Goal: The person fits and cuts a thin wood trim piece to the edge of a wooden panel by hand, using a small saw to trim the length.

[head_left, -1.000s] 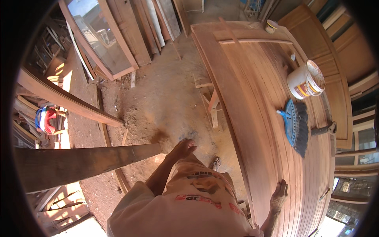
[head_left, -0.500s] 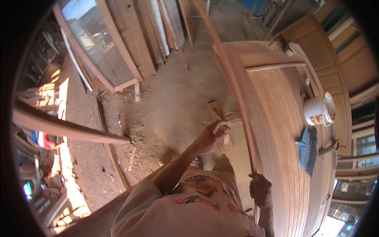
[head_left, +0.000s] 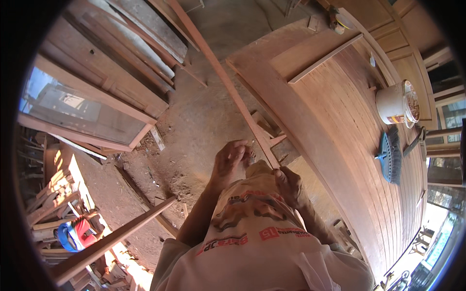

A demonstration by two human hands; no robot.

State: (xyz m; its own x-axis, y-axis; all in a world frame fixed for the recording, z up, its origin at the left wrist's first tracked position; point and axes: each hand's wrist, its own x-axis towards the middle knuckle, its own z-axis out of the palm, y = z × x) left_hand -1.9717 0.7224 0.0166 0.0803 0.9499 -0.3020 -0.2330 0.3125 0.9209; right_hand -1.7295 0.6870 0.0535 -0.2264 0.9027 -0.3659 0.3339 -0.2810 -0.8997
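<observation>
My right hand (head_left: 290,188) is closed round the near end of a long, narrow wooden strip (head_left: 227,83), in front of my body. The strip slants away to the far left, past the corner of a large plank-faced wooden panel (head_left: 335,111). My left hand (head_left: 231,159) is raised beside the strip and apart from it. Its fingers are curled in, and whatever they may hold is hidden.
On the panel stand a white bucket (head_left: 391,104) and a blue brush (head_left: 387,157); a thin batten (head_left: 325,58) lies farther off. A glazed door (head_left: 92,111) leans at left. Below it, a wooden bar (head_left: 116,234) juts across. Offcuts (head_left: 264,123) lie on the floor.
My view has turned, so the surroundings appear shifted. The strip now slants more to the far left, and my right hand with its near end appears higher. My left hand has drawn leftward from the strip.
</observation>
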